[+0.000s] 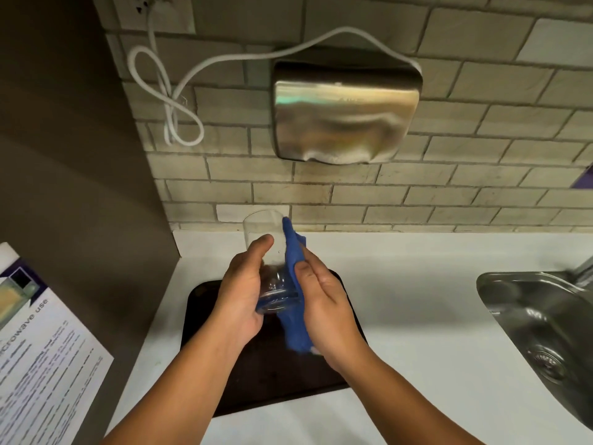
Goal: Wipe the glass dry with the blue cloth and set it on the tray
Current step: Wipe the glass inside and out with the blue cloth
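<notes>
A clear drinking glass (pixel 263 232) is held in the air above the dark tray (pixel 256 377), tilted with its mouth away from me. My left hand (pixel 242 293) wraps its left side. Against the glass's right side my right hand (pixel 324 303) presses the blue cloth (pixel 293 255). The cloth runs from the rim down past the base and hangs below my right palm. The tray lies flat on the white counter, partly hidden by both forearms.
A steel sink (pixel 542 329) is sunk into the counter (pixel 417 284) at right. A metal hand dryer (pixel 345 110) with a white cord (pixel 173 101) hangs on the tiled wall. A brown cabinet side with a printed notice (pixel 41 358) stands at left.
</notes>
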